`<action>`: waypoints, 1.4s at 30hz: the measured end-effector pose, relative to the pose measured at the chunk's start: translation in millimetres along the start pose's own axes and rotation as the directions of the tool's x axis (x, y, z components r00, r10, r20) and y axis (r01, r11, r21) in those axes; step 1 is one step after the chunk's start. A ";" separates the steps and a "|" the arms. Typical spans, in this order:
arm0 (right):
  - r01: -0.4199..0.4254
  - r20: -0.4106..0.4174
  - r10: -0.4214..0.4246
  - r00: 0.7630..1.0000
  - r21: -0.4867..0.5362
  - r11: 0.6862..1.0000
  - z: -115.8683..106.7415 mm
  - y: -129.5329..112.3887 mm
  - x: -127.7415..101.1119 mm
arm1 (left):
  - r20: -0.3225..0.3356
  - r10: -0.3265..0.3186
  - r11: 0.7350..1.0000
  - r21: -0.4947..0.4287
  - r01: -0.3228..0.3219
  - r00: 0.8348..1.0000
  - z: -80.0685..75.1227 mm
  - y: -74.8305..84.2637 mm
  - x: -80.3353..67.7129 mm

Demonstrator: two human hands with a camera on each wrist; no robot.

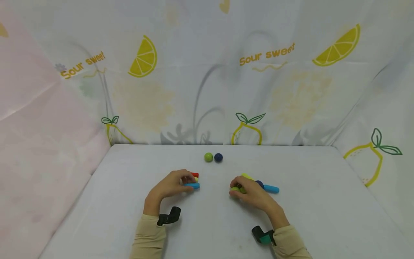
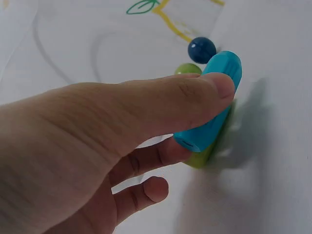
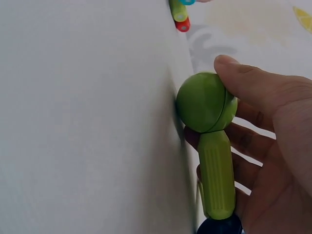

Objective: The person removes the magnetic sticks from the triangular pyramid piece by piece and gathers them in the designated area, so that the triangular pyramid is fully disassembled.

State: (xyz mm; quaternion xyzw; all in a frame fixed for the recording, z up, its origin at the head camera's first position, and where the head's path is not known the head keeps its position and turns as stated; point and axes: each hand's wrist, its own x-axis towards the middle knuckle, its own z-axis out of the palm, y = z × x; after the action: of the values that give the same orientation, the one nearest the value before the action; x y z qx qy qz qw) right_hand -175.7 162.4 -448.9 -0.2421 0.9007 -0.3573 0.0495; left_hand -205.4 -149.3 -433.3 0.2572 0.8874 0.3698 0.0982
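My left hand (image 1: 169, 186) pinches a bright blue ribbed stick (image 2: 226, 66) between thumb and fingers. Right beside it lie a yellow-green stick (image 2: 197, 161) and a red stick (image 1: 194, 175). My right hand (image 1: 253, 193) grips a glossy green ball (image 3: 202, 102), its thumb on one side and fingers behind. A green ribbed stick (image 3: 217, 175) meets that ball, and its other end meets a dark blue ball (image 3: 220, 227). From the dark blue ball a blue stick (image 1: 271, 189) points right, while a yellow stick (image 1: 247, 176) shows beyond the right hand's knuckles.
Farther back on the white table (image 1: 213, 223), a loose green ball (image 1: 208, 157) and a dark blue ball (image 1: 218, 157) sit side by side. A lemon-printed cloth (image 1: 200, 90) rises behind the table's far edge. Both wrists carry small black cameras.
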 end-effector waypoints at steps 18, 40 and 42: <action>0.033 -0.023 -0.035 0.999 -0.076 0.997 -13.0 -14.7 -2.1 | -0.066 0.093 0.994 0.072 -0.088 0.993 -0.1 -4.9 4.4; 0.141 -0.030 -0.149 0.988 -0.186 0.972 -11.5 1.2 -5.8 | -0.084 0.146 0.974 0.187 -0.128 0.986 99.8 67.5 47.1; 0.154 -0.041 -0.165 0.985 -0.191 0.969 -10.8 2.4 -5.7 | -0.076 0.148 0.978 0.161 -0.135 0.986 98.6 67.2 46.8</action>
State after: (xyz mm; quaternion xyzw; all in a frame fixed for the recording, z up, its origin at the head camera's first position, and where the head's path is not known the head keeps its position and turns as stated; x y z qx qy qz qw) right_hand -174.5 173.4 -443.0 -0.3070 0.9089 -0.2808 -0.0278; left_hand -183.3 -25.0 -454.8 0.3103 0.8963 0.3165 0.0125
